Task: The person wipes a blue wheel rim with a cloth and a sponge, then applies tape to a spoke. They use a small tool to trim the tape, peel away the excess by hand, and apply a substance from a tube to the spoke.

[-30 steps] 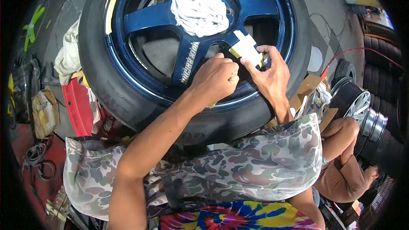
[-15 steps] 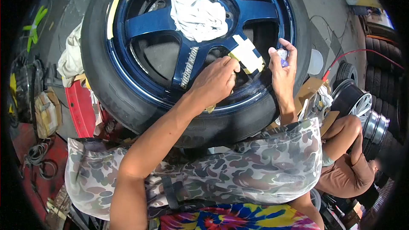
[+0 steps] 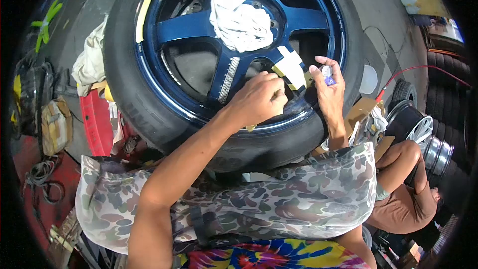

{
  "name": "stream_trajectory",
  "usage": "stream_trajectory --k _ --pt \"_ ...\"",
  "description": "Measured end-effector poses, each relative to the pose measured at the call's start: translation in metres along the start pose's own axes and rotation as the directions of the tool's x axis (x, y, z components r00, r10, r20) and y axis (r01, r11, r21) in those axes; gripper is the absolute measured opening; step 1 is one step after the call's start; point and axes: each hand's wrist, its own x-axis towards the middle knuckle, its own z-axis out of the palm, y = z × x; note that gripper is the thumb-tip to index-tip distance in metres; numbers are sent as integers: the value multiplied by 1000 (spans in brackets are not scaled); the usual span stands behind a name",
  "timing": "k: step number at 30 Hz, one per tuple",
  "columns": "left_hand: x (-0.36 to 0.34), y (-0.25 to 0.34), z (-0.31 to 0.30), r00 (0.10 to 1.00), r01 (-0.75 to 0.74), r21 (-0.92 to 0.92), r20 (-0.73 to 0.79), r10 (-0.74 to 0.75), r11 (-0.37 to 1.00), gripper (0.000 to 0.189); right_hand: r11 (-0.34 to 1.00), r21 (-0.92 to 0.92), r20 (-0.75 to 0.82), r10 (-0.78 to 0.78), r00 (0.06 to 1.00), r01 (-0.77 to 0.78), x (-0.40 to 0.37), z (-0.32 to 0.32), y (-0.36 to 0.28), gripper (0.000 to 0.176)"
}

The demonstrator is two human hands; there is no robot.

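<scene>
A blue multi-spoke wheel rim (image 3: 188, 26) sits in a black tyre (image 3: 130, 97). My left hand (image 3: 264, 97) is closed over the lower rim, beside the taped spoke; what its fingers hold, if anything, is hidden. White and yellow masking tape (image 3: 290, 68) covers part of that spoke. To its right, my right hand (image 3: 329, 87) pinches a small object with a white top and purple part (image 3: 327, 73) between thumb and fingers. A crumpled white cloth (image 3: 242, 27) lies over the hub. Yellow tape (image 3: 147, 7) runs along the rim's upper left edge.
A person (image 3: 406, 206) sits at the lower right, near a silver wheel (image 3: 438, 154) and stacked tyres (image 3: 445, 79). A red hose (image 3: 398, 74) curves at the right. Left are a red stand (image 3: 95, 122), a pale cloth (image 3: 88, 65) and coiled cable (image 3: 45, 177).
The wheel and surroundings have shifted slightly right and down in view. My left hand has moved a little right and down, and my right hand sits slightly lower, still gripping the small object.
</scene>
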Motion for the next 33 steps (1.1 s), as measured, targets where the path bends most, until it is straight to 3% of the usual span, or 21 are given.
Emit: stream_trajectory --k 3,5,7,9,10,11,13,17,19,21,23,24,25,26,27,29,31,33 --pt "-4 -15 20 968 -114 43 -220 120 993 2 987 -99 -27 -128 991 125 1 2 5 27" --pt "-3 -20 13 994 -96 -84 -52 92 992 6 990 -93 14 -105 994 106 0 2 3 26" --pt "2 -20 15 984 -179 -98 -36 176 979 6 991 -88 52 -100 994 104 2 1 10 24" --pt "1 16 6 996 -83 -254 -50 72 964 6 996 -39 56 -75 996 77 3 1 12 24" --pt "1 22 9 993 -114 -330 -73 96 937 14 995 -33 50 -89 995 91 5 1 13 25" --pt "0 28 13 995 -90 -349 -60 74 933 19 999 -27 43 -27 999 28 4 0 11 25" --pt "1 42 18 994 -111 -340 -59 96 934 22 998 -34 34 -47 998 48 5 0 9 25" --pt "23 65 -10 988 -156 -102 -39 152 983 5 981 86 41 -180 983 176 11 2 28 25" --pt "28 68 -59 974 -206 73 112 197 976 29 986 165 119 8 993 -28 12 -7 24 25" --pt "22 124 -132 941 -71 431 328 -83 899 39 989 145 129 1 992 -20 6 -14 11 32" --pt "12 150 -183 880 78 610 330 -341 789 16 971 201 285 65 956 -126 5 -26 7 42" --pt "-6 126 -212 941 -185 607 337 -39 773 11 974 159 318 105 942 -162 10 -35 10 47" --pt "-18 124 -247 890 -185 501 450 -72 845 15 983 73 345 133 929 -168 9 -45 -2 42" --pt "-39 135 -274 884 -23 563 397 -246 826 18 998 -24 339 68 938 -63 11 -58 1 40" --pt "-59 120 -304 835 79 713 335 -437 697 26 991 -124 340 1 940 44 11 -68 3 38" --pt "-114 78 -346 667 428 754 108 -737 498 33 969 -232 415 178 892 -86 -1 -96 -21 38" --pt "-193 -32 -387 709 497 708 2 -705 501 36 936 -316 468 298 832 -158 -5 -122 -30 44" --pt "-276 -154 -394 799 498 763 -219 -560 412 41 910 -393 346 281 895 -134 -21 -120 -26 46"
